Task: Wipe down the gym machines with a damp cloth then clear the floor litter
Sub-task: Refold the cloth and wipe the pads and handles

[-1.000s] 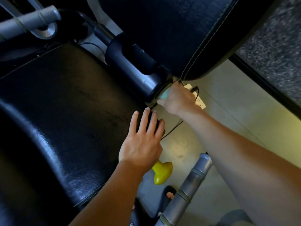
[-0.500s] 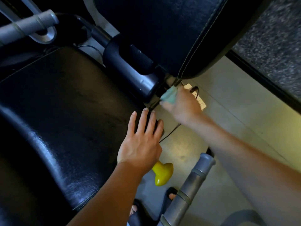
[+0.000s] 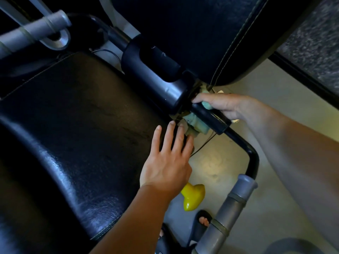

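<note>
A gym machine fills the view: a black padded seat (image 3: 77, 129) at the left and a black back pad (image 3: 192, 33) at the top. My left hand (image 3: 167, 162) lies flat with straight fingers on the seat's right edge. My right hand (image 3: 222, 105) grips a pale green cloth (image 3: 196, 123) wrapped round a black handle bar (image 3: 211, 118) where it leaves the black pivot cylinder (image 3: 156, 77). Part of the cloth hangs below the bar, close to my left fingertips.
The black bar bends down to a grey grip (image 3: 233, 208) at the lower right. Another grey grip (image 3: 36, 28) sits at the upper left. A yellow knob (image 3: 192, 197) shows under the seat edge. A thin black cable (image 3: 203, 143) runs over the pale floor (image 3: 266, 110). A sandalled foot (image 3: 202, 220) stands below.
My right hand with the cloth has moved from under the back pad's corner down onto the black handle bar, which has come into view. My left hand has stayed on the seat.
</note>
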